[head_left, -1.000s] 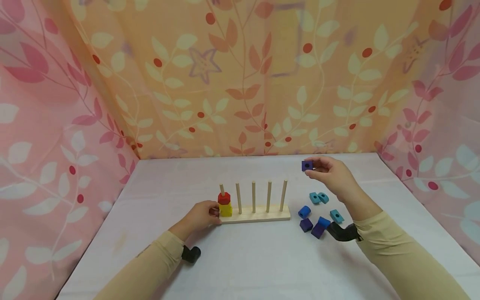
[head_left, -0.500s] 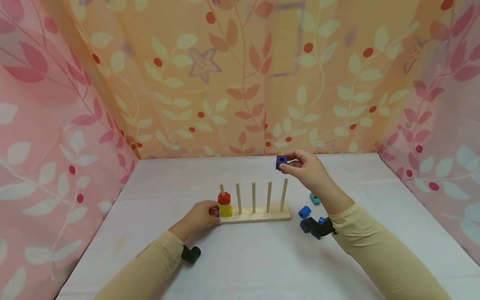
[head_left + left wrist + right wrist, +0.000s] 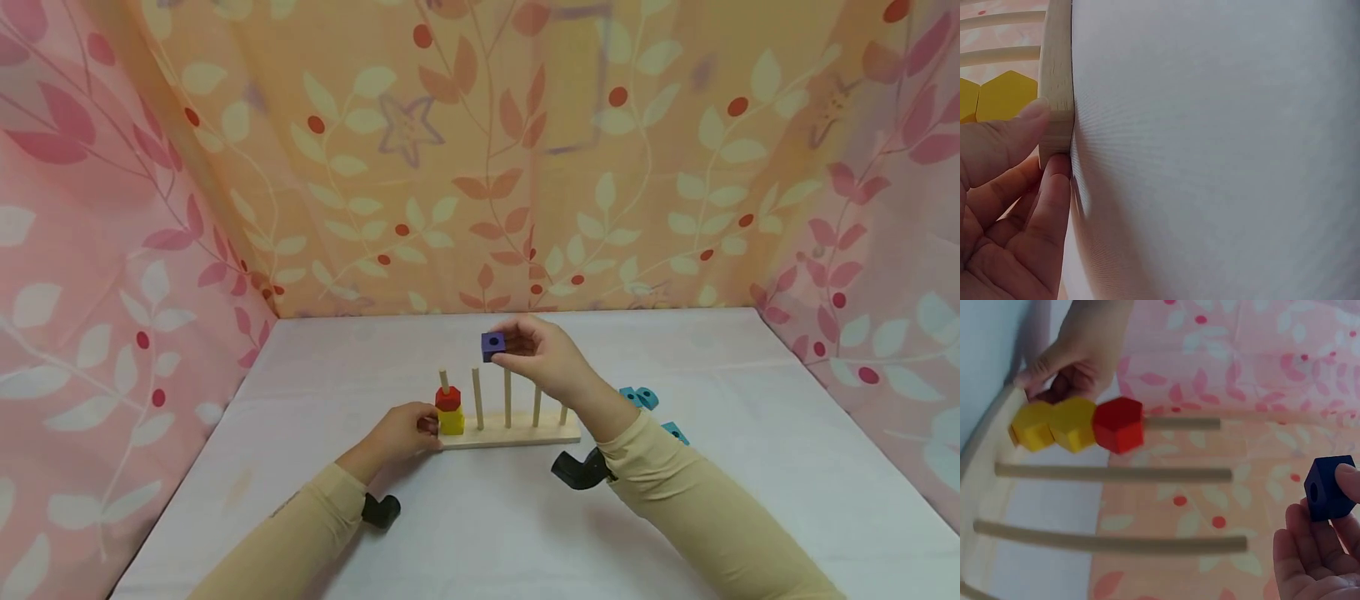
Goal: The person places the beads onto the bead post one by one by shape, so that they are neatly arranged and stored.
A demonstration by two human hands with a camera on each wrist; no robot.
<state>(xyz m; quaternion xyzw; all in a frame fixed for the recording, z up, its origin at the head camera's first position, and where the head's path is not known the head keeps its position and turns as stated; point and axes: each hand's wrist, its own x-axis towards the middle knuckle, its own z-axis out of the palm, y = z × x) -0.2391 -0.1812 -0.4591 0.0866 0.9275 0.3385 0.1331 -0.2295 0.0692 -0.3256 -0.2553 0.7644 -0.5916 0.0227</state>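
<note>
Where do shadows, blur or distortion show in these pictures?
Head: soft shadow on the white cloth below the right sleeve; left wrist: shadow beside the left hand, grain on the wooden stand readable; right wrist: pegs slightly soft, the stand's edge bowed, probably by the lens.

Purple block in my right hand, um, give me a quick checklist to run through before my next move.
1. Grip: right hand pinches the purple block between thumb and fingers. Ok.
2. Hole: uncovered by the fingers. Ok.
3. Base steadied: left hand pinches its left end. Ok.
4. Leftmost peg bare: no, it carries two yellow blocks with a red block on top. Not ok.
5. Second peg from left bare: ok.
6. Block lined up over a peg: the head view shows it between the second and third pegs, but depth is unclear. Cannot tell.
</note>
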